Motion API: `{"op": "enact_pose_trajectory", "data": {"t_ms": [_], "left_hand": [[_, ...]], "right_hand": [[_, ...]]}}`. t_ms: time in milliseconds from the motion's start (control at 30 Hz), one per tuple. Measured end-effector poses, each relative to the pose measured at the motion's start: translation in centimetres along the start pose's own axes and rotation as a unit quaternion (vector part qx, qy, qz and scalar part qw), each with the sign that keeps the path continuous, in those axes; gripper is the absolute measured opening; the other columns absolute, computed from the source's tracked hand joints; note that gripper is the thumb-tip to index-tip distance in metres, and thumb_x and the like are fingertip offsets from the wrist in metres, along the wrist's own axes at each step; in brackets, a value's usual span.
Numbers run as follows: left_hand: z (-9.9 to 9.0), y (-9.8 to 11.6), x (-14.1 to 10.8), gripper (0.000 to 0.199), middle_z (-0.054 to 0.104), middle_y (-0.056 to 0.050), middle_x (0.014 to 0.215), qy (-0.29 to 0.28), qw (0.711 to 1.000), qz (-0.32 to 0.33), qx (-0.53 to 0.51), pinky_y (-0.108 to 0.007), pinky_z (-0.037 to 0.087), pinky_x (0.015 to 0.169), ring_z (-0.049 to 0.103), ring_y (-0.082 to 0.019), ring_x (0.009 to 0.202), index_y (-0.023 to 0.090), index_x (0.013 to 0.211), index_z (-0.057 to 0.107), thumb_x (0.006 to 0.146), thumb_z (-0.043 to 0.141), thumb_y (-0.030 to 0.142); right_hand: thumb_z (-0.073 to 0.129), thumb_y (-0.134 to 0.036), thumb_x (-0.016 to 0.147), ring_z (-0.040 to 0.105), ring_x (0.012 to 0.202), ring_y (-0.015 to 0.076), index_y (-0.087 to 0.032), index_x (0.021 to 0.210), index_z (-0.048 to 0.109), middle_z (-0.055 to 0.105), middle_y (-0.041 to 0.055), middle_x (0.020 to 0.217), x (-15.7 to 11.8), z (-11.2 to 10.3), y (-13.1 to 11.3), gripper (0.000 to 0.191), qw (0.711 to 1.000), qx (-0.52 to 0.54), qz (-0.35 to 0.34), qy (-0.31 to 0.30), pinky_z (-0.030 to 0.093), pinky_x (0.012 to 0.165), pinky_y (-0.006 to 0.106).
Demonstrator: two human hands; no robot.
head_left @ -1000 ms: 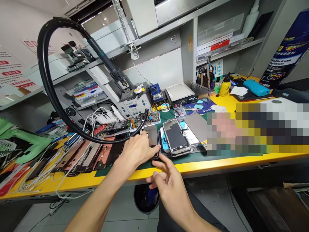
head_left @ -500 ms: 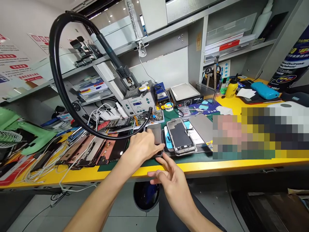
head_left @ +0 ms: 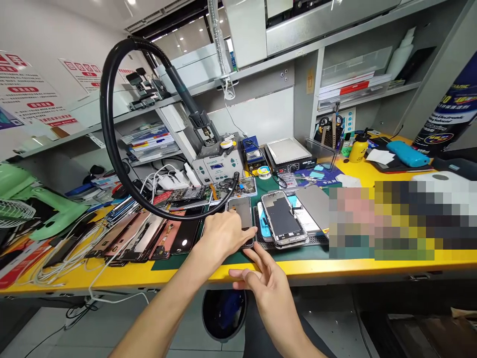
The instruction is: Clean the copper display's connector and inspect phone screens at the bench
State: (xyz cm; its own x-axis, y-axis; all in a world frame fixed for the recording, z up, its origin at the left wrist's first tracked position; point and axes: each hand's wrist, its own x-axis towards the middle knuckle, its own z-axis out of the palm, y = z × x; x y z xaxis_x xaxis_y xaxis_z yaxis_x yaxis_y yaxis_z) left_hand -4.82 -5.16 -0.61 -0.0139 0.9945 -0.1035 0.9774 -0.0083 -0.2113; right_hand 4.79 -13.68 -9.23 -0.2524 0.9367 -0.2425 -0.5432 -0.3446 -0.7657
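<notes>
A dark phone panel (head_left: pixel 243 211) lies on the green mat at the middle of the bench. My left hand (head_left: pixel 221 232) rests over its lower left part, thumb stretched to its lower right corner; the fingertips are partly hidden. Just below that corner, my right hand (head_left: pixel 266 281) touches the panel's near edge with a fingertip, its other fingers spread and nothing in the palm. To the right, a phone screen assembly (head_left: pixel 283 219) lies on a perforated black tray. Left of my left hand is a black screen (head_left: pixel 186 236).
A black hose (head_left: pixel 106 109) arches from the rework station (head_left: pixel 218 166) down to the phones. Several phone panels (head_left: pixel 143 236) and white cables lie left. A yellow bottle (head_left: pixel 358 148) and a metal-topped heating plate (head_left: pixel 288 151) stand behind. Below the bench is a bin (head_left: pixel 224 313).
The camera view has tilted slightly, so the bench appears a little lower. Both hands keep nearly the same pose at the phone panel.
</notes>
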Motion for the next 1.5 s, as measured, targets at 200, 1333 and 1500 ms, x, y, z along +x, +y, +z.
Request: {"op": "enact_pose_trajectory", "data": {"t_ms": [200,1333,1500], "left_hand": [[-0.2,0.0,-0.2,0.062,0.074,-0.020,0.086,0.001,1.000,-0.002,-0.002,-0.042,0.051,0.073,0.070,-0.037,0.086,0.010,0.097,0.068,0.082,0.043,0.064],[5.1,-18.2,-10.1,0.042,0.069,-0.007,0.122,0.021,0.987,-0.130,-0.092,-0.033,0.047,0.087,0.064,-0.026,0.110,0.019,0.121,0.063,0.088,0.040,0.030],[8.5,-17.6,-11.4,0.048,0.061,-0.007,0.134,0.038,0.988,-0.128,-0.073,-0.035,0.047,0.090,0.063,-0.027,0.113,0.021,0.132,0.054,0.088,0.038,0.026]], "right_hand": [[0.065,-0.032,0.076,0.053,0.124,0.0396,-0.005,0.150,0.020,0.041,0.0254,0.146,-0.1,0.2,-0.3,0.091,1.000,0.002,0.007,0.001,0.055,0.085,0.045],[0.078,-0.056,0.071,0.072,0.081,0.0301,-0.018,0.140,0.043,0.070,0.0159,0.111,-2.5,-1.8,-0.7,0.087,0.997,-0.077,0.019,0.023,0.058,0.072,0.041],[0.080,-0.055,0.070,0.072,0.080,0.0308,-0.018,0.137,0.045,0.069,0.0176,0.112,-2.1,-1.9,0.8,0.084,0.994,-0.079,0.060,-0.044,0.058,0.070,0.042]]}}
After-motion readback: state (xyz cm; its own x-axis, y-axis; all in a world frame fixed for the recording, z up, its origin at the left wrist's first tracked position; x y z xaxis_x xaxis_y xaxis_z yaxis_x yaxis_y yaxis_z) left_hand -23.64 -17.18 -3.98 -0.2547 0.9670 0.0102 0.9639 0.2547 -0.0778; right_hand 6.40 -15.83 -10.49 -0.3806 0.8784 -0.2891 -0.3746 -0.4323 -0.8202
